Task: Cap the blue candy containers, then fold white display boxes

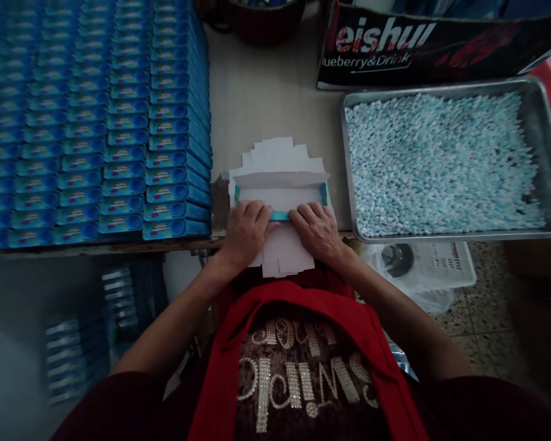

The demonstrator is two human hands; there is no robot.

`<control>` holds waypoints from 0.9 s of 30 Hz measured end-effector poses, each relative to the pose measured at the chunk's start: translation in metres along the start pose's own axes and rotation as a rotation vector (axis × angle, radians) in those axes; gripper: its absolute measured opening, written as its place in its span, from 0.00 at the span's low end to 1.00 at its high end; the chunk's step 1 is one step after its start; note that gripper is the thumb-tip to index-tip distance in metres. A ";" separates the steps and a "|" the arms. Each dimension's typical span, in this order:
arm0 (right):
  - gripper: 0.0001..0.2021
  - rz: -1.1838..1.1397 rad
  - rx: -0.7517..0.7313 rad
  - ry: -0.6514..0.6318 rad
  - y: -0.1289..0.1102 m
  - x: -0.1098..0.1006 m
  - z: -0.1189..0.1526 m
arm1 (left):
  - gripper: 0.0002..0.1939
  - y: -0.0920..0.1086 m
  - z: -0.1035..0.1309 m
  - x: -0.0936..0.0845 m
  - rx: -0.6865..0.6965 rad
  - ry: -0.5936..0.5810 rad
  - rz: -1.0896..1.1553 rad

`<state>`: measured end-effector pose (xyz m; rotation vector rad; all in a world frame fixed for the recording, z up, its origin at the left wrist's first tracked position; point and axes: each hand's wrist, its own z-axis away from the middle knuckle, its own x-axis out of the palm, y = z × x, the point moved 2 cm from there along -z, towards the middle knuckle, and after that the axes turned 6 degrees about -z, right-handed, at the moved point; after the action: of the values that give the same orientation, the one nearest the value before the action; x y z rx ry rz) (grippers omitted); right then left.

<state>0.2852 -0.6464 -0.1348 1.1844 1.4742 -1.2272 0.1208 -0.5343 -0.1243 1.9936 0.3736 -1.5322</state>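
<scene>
A partly folded cardboard box (pixel 278 199), white inside with blue-green showing at its edges, lies in front of me with its front wall towards my body. My left hand (pixel 248 229) is closed over the left part of that front wall, fingers curled across the edge. On the right part of the same wall, my right hand (pixel 319 229) grips in a similar way, its fingers bent over the edge. Beneath the box lies a stack of flat white cardboard blanks (pixel 275 149), fanned out behind it and towards me.
Several rows of filled-out blue boxes (pixel 123 153) stand at the left. To the right, a metal tray (pixel 346 165) holds small pale-blue and white pieces (pixel 441 165). Behind it is a black printed carton (pixel 376 49); a dark red pot (pixel 261 21) stands at the back.
</scene>
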 end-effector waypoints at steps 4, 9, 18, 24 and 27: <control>0.15 0.022 -0.001 -0.061 0.000 -0.008 -0.008 | 0.15 0.009 0.014 0.006 -0.052 -0.097 -0.139; 0.21 -0.002 0.120 -0.099 -0.005 -0.005 -0.019 | 0.20 0.004 0.002 0.014 -0.072 -0.127 -0.201; 0.16 -0.275 0.117 -0.357 0.010 -0.055 -0.031 | 0.10 -0.011 -0.013 -0.006 0.107 -0.208 -0.118; 0.24 -0.208 -0.273 -0.178 0.067 -0.126 -0.044 | 0.12 -0.027 -0.076 -0.037 0.480 -0.323 0.136; 0.16 -0.117 -0.350 -0.228 0.074 -0.115 -0.047 | 0.09 -0.027 -0.104 -0.060 0.469 -0.197 0.189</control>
<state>0.3769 -0.6108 -0.0290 0.7115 1.5241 -1.0846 0.1693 -0.4420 -0.0586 2.1136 -0.2738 -1.7902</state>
